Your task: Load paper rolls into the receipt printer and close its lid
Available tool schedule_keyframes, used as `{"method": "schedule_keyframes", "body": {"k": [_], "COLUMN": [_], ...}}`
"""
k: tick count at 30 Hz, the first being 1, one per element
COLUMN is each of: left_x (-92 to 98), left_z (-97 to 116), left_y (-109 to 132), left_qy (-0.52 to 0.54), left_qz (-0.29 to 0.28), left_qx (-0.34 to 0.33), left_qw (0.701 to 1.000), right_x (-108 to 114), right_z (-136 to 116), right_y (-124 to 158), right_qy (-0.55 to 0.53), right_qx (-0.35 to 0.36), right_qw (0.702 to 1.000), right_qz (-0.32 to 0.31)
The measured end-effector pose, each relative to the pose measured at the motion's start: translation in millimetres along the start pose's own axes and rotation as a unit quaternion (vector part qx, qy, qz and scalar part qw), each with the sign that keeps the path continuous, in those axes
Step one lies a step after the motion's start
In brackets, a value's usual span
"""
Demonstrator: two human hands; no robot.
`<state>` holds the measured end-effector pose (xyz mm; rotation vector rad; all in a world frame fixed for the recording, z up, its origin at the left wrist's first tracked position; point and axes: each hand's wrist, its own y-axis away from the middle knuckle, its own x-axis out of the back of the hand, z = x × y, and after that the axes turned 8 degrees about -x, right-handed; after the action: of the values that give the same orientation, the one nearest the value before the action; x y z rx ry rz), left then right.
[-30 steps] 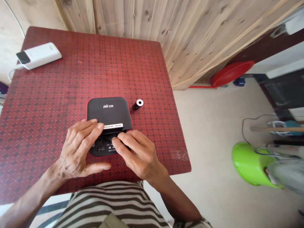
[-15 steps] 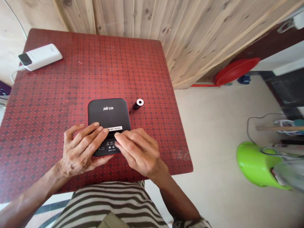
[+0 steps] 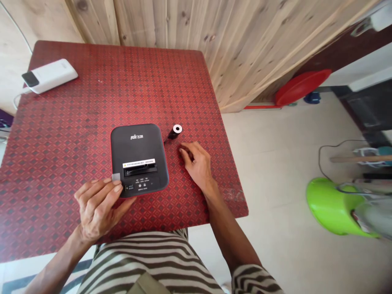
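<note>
A black receipt printer [image 3: 137, 149] with red edging, a white logo and a paper slot lies flat on the table. My left hand [image 3: 99, 204] grips its near left corner, fingers on the top edge and thumb along the front side. A small greyish tab [image 3: 116, 177] shows at those fingertips, on the printer's left edge. To the right of the printer, apart from it, is my right hand [image 3: 197, 163]. Its fingers are loosely curled, thumb and forefinger slightly apart, and I see nothing between them. Just beyond it lies a dark roll [image 3: 176, 131] with a white end.
The table [image 3: 137, 90] has a red diamond pattern and stands against a wooden plank wall [image 3: 183, 24]. At its far left corner lies a white power bank [image 3: 50, 76] with a cable. On the floor to the right are a green stool [image 3: 330, 206] and a red basin [image 3: 301, 86].
My right hand has left the printer's slot and moved right over the table. My left hand has slid off the top toward the near left corner, uncovering the slot and label.
</note>
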<state>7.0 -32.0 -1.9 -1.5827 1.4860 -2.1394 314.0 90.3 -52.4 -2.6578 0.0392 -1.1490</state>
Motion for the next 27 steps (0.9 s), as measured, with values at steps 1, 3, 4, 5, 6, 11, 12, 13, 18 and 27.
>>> {"method": "schedule_keyframes", "body": {"k": [1,3,4,5,6,11,12,13,18,27], "left_x": [-0.7,-3.0,-4.2,-5.2,-6.0,-5.9,-5.7,-5.5,-5.8,-2.7], "left_z": [-0.4,-2.7,-4.1,-5.3,-6.0,-3.5,-2.6,-2.0,-2.2,-6.1], "left_y": [3.6,8.7,10.2,11.3,11.8,9.1,8.0,6.9,2.4,7.2], "left_qy": [-0.001,0.004,0.009,0.013,0.017,0.025,0.028,0.030,0.046,0.037], "left_qz": [0.001,0.004,0.004,0.002,0.000,0.010,0.013,0.015,0.003,-0.024], "left_qx": [-0.001,0.002,0.008,0.015,0.023,0.022,0.023,0.025,0.026,0.051], "left_qw": [1.000,1.000,1.000,1.000,1.000,0.999,0.999,0.999,0.999,0.998], "right_x": [-1.9,-3.4,-3.5,-3.3,-3.0,-2.4,-2.3,-2.3,-2.0,-1.2], "right_z": [0.4,-1.4,-2.6,-3.5,-4.0,-3.4,-3.4,-3.4,-4.7,-3.9], "right_y": [-0.2,-0.6,-0.7,-0.8,-0.8,-1.0,-1.2,-1.3,-1.6,-1.8], "right_qy": [0.002,0.006,0.006,0.005,0.004,-0.003,-0.003,-0.004,0.004,0.000], "right_qx": [-0.007,-0.018,-0.022,-0.024,-0.025,-0.022,-0.022,-0.022,-0.024,-0.028], "right_qw": [1.000,1.000,1.000,1.000,1.000,1.000,1.000,1.000,1.000,1.000], "right_qz": [0.000,0.000,-0.001,-0.002,-0.002,0.003,0.003,0.002,0.004,-0.001]}}
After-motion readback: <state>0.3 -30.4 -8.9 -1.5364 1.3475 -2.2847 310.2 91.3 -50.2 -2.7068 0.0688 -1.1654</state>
